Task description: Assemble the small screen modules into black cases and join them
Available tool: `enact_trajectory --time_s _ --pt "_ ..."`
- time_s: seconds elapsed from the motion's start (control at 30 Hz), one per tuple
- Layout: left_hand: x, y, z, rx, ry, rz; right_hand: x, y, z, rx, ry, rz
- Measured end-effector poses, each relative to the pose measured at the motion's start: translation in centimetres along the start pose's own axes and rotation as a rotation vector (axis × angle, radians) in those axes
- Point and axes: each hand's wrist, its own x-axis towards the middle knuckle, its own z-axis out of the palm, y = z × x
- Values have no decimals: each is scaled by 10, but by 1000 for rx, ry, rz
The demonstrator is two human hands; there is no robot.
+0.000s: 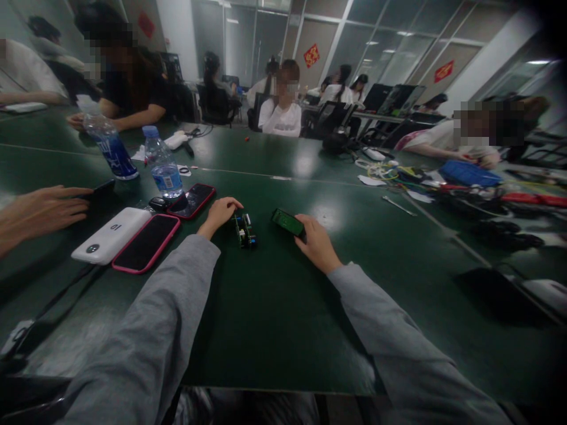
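Green board [287, 222] in right fingers [309, 226], module [242, 232] beside left fingers [229, 203]

- Pretty dim shot overall, kinda murky, with a greenish cast off the desk [274, 330].
- Light seems to be overhead: thin white strips show in the glass partition [241, 53] and up by the top right.
- Glare's in hazy pale patches on the desk, right of centre, at the far side and lower left.
- Soft, dark shading runs alongside the grey sleeves [155, 319].
- Wide-angle warp is obvious: walls lean, and the water bottle [163, 162] tilts near the left.
- Right-hand corners fade to black.
- Background people are soft, some heads pixelated.
- Fine detail on the small circuit board [244, 231] is mush.
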Motion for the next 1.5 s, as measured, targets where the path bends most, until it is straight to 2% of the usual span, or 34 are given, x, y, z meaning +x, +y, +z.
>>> enact_trajectory --time_s 0.23,0.53,0.67,0.8,0.93,1.07,1.27,1.4,1.5 --pt "-1 -1 0 -8 3 10 0 -6 -1 65 -44 19" --pt "1 -2 1 0 -4 7 1 0 3 241 27 153" --pt "0 -1 1 -1 -2 -5 1 1 3 263 18 113" --pt "-1 -1 1 -2 13 23 1 -2 -1 196 82 75" --pt "-1 -2 1 -4 7 10 3 -3 -8 -71 145 33" --pt "-1 -1 1 8 5 9 3 -4 -9 -216 56 1" --pt "-3 1 -1 -9 -2 5 4 -13 -7 -106 -43 -48" --pt "-4 2 -2 -11 -8 2 2 -11 -2 17 -9 47" --pt "-4 3 -2 -8 -11 0 0 -7 4 104 -53 125"
